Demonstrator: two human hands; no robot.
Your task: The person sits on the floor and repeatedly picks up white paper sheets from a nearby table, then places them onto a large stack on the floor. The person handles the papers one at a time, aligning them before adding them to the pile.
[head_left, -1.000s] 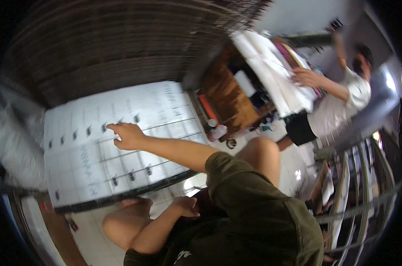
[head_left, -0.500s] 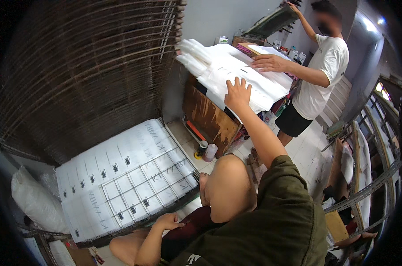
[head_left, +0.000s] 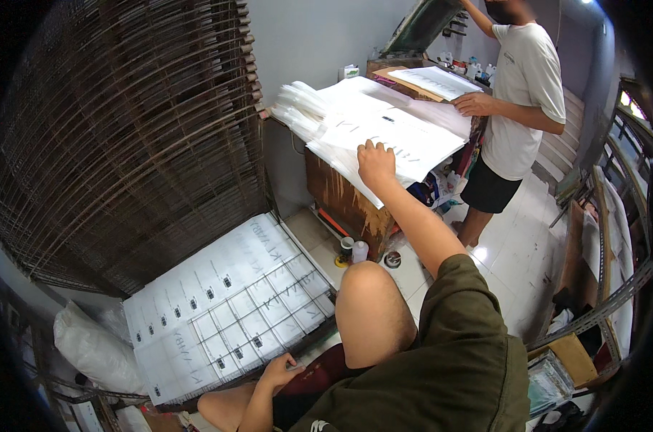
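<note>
- Right hand [head_left: 376,163], upper centre: fingers spread flat on top sheet [head_left: 405,140] of stack on wooden table [head_left: 344,201]; nothing pinched yet.
- Left hand [head_left: 279,373], bottom centre: loosely curled at the thigh, holding nothing visible.
- Step, likely: picking up a sheet. Next calls for pinching its edge.
- Rack tray [head_left: 225,306], lower left, holds sheets.

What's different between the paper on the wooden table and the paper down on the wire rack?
The sheets on the table lie in a loose stack up on the wooden table, under the right hand. The sheets on the wire rack lie lower, spread flat side by side beneath thin wires, with no hand on them; the left hand rests close by. Both are white with dark markings.
</note>
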